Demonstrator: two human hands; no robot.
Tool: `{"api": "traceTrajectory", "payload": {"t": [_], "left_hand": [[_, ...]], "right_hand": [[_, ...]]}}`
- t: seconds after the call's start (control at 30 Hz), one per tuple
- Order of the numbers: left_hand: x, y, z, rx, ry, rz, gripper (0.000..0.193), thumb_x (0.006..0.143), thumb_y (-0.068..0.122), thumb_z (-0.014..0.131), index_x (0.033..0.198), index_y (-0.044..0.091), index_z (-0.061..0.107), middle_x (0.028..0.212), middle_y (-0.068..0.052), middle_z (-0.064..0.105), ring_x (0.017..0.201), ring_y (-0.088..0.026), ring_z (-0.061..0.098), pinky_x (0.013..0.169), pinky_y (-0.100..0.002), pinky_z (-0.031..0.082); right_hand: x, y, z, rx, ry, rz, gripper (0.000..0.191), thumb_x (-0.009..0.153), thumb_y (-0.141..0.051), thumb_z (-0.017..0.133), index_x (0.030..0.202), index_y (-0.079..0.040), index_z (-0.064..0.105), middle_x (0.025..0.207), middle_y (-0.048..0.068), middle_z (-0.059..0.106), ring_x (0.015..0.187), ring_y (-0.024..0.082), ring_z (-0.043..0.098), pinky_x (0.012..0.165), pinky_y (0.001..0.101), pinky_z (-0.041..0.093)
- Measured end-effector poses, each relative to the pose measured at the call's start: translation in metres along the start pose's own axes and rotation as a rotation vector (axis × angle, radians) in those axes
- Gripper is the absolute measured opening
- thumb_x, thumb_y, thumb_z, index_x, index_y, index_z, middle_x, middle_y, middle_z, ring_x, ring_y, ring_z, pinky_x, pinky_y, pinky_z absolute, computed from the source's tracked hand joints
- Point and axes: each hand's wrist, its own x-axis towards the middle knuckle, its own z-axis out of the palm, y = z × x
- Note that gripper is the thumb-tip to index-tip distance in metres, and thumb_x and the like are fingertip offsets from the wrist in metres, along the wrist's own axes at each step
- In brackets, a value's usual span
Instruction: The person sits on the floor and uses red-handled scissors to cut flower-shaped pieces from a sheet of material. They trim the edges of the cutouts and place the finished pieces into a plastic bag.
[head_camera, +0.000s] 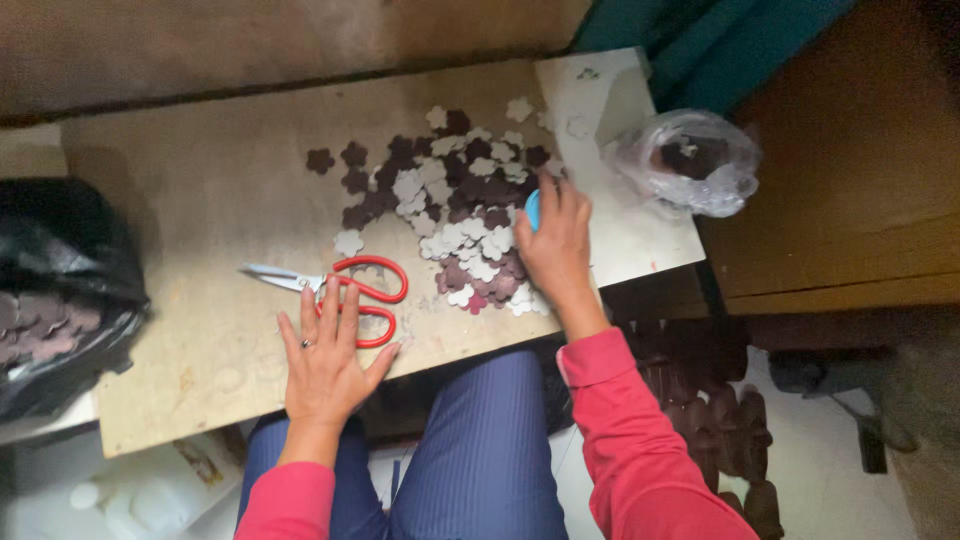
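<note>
My left hand (325, 362) lies flat on the wooden board (200, 190), fingers spread, fingertips touching the red-handled scissors (340, 287). My right hand (556, 240) rests on the right edge of a pile of flower-shaped cut-outs (460, 200), some dark maroon and some pale. It grips a small blue object (533, 208), mostly hidden by the fingers. Both sleeves are pink-red.
A black plastic bag (60, 290) with more dark cut-outs sits at the left. A clear plastic bag (690, 160) holding dark pieces lies at the right on a pale sheet (630, 230). More dark pieces (720, 420) lie on the floor by my blue-trousered legs.
</note>
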Motion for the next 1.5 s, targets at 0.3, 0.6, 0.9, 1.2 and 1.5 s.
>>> {"api": "traceTrajectory", "payload": {"t": [0.3, 0.6, 0.9, 1.2, 1.5], "left_hand": [[0.003, 0.004, 0.001, 0.062, 0.048, 0.017, 0.098, 0.077, 0.063, 0.062, 0.156, 0.010, 0.037, 0.163, -0.011, 0.035, 0.151, -0.040, 0.030, 0.119, -0.068, 0.022], [0.004, 0.004, 0.000, 0.075, 0.040, 0.036, 0.097, 0.079, 0.063, 0.061, 0.156, 0.009, 0.037, 0.163, -0.012, 0.035, 0.151, -0.039, 0.031, 0.119, -0.068, 0.023], [0.008, 0.006, -0.013, 0.016, 0.020, 0.026, 0.100, 0.078, 0.063, 0.065, 0.156, 0.011, 0.033, 0.164, -0.012, 0.032, 0.150, -0.039, 0.029, 0.118, -0.068, 0.020], [0.009, 0.003, -0.015, -0.039, -0.041, 0.010, 0.100, 0.080, 0.063, 0.066, 0.157, 0.009, 0.030, 0.162, -0.013, 0.034, 0.150, -0.041, 0.027, 0.117, -0.068, 0.019], [0.001, -0.002, -0.009, -0.086, 0.008, 0.015, 0.099, 0.080, 0.062, 0.070, 0.155, 0.009, 0.036, 0.135, -0.013, 0.054, 0.136, -0.036, 0.043, 0.116, -0.067, 0.023]], "right_hand": [[0.003, 0.031, -0.025, -0.004, 0.133, 0.057, 0.081, 0.085, -0.026, 0.080, 0.153, 0.000, 0.043, 0.141, 0.023, 0.053, 0.122, 0.042, 0.052, 0.105, 0.0469, 0.045], [0.013, 0.022, -0.058, -0.256, 0.119, 0.096, 0.088, 0.083, -0.040, 0.083, 0.150, 0.001, 0.044, 0.128, 0.024, 0.060, 0.117, 0.044, 0.057, 0.095, 0.0486, 0.047], [0.101, -0.060, 0.003, 0.082, -0.039, 0.055, 0.105, 0.071, -0.056, 0.095, 0.142, 0.005, 0.047, 0.138, 0.033, 0.054, 0.129, 0.051, 0.050, 0.106, 0.0602, 0.041], [0.064, -0.112, 0.020, 0.346, -0.363, -0.034, 0.083, 0.082, -0.026, 0.076, 0.159, -0.015, 0.047, 0.133, 0.021, 0.069, 0.124, 0.036, 0.064, 0.104, 0.0421, 0.052], [0.044, -0.057, -0.029, 0.469, -0.308, 0.121, 0.093, 0.088, -0.041, 0.081, 0.161, -0.005, 0.035, 0.157, 0.025, 0.049, 0.147, 0.034, 0.048, 0.119, 0.0409, 0.038]]}}
